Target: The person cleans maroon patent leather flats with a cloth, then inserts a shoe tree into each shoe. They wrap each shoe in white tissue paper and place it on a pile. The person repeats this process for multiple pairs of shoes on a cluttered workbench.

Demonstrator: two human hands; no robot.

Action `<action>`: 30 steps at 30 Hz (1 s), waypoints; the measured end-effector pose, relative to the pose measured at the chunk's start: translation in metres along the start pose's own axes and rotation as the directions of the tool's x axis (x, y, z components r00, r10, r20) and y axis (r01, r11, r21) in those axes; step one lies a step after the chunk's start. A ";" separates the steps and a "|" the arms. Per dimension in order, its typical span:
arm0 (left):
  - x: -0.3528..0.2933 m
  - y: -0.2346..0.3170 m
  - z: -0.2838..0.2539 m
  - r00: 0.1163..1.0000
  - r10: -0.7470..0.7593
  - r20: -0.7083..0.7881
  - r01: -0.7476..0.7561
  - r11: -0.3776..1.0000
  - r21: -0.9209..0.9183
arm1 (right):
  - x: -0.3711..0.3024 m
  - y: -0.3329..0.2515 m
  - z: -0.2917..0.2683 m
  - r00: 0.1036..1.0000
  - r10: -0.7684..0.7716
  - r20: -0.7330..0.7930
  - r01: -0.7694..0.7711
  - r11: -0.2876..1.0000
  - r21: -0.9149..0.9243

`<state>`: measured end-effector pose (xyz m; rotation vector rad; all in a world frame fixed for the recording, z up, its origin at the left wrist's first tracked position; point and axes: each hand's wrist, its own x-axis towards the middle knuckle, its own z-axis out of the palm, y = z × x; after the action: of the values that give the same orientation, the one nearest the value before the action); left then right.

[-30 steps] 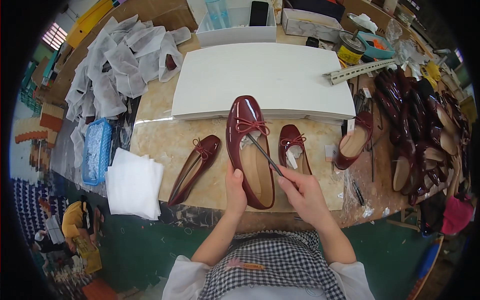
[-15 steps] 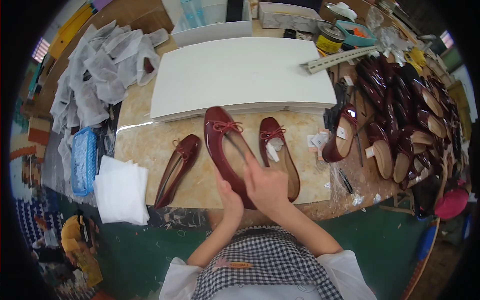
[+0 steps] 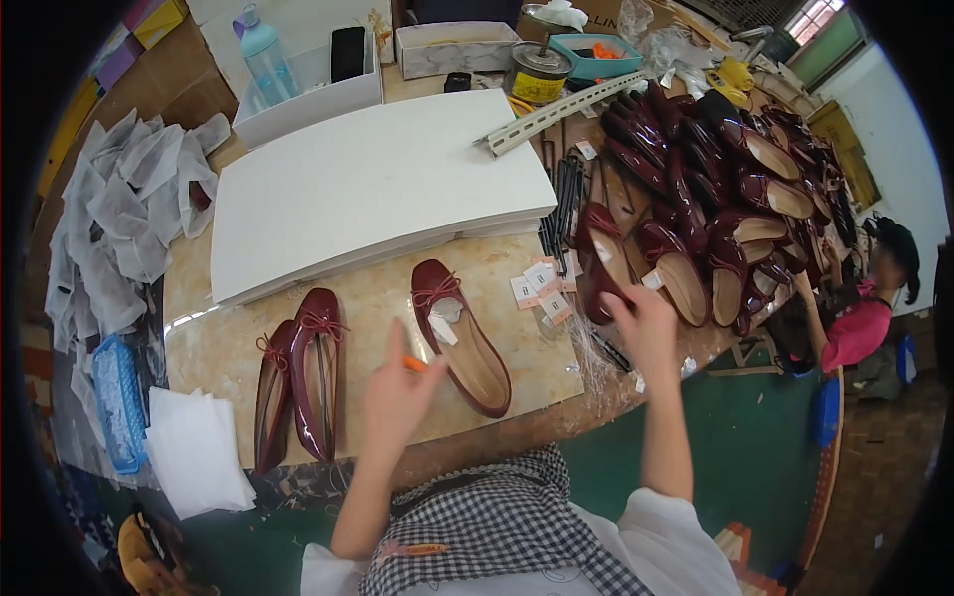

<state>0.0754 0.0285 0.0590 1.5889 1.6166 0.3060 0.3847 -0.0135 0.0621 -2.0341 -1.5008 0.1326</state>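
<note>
My left hand (image 3: 393,402) is over the front of the table with a small orange object (image 3: 413,364) in its fingers, the index finger extended; the object's kind is not clear. To its right lies a burgundy patent ballet flat (image 3: 472,353) with white paper in the toe. Two more flats stand side by side on the left, one (image 3: 316,382) in front of the other (image 3: 270,407), each with a dark stick inside. Over on the right, my right hand (image 3: 648,333) has its fingers closed at the heel of a bow-fronted burgundy flat (image 3: 602,253).
A stack of white sheets (image 3: 378,189) fills the table's middle, with a metal rail (image 3: 561,114) on it. Many burgundy flats (image 3: 770,194) heap at right. Small tags (image 3: 542,288), white tissue (image 3: 194,452) and a blue basket (image 3: 119,402) lie around. Another person (image 3: 860,318) is at far right.
The flat I held in both hands now stands beside the left one. My right hand has moved to a flat on the right. An orange object shows in my left hand. The view has turned right.
</note>
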 end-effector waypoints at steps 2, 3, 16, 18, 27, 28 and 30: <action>0.013 -0.014 0.031 0.984 0.147 -0.105 -0.147 0.989 0.008 | -0.016 0.000 -0.034 0.996 -0.066 0.054 0.072 0.988 -0.137; 0.021 -0.024 0.047 0.963 0.222 -0.151 -0.222 0.975 0.016 | -0.025 0.005 -0.046 0.988 -0.044 0.149 0.081 0.965 -0.250; -0.001 -0.043 0.034 0.913 0.228 0.337 0.328 0.078 -0.941 | 0.130 0.134 0.061 0.997 0.043 -0.057 -0.069 0.757 -0.650; -0.007 -0.048 0.020 0.934 0.217 0.284 0.270 0.094 -0.958 | 0.144 0.153 0.063 0.998 0.061 -0.002 -0.046 0.731 -0.681; 0.005 -0.065 0.013 0.989 -0.150 -0.004 0.012 0.104 -0.994 | -0.009 -0.100 0.010 0.849 -0.146 0.507 -0.269 0.706 0.655; 0.008 -0.065 0.013 0.978 -0.193 -0.074 -0.041 0.171 -0.984 | -0.028 -0.116 0.014 0.862 -0.118 0.493 -0.203 0.811 0.549; 0.016 -0.079 0.017 0.968 -0.146 -0.205 -0.175 0.199 -0.964 | -0.052 -0.144 0.025 0.914 -0.287 0.286 0.080 0.820 0.567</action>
<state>0.0332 0.0236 -0.0115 0.4827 1.0539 1.3356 0.2358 -0.0242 0.1028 -1.4361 -1.6320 0.8037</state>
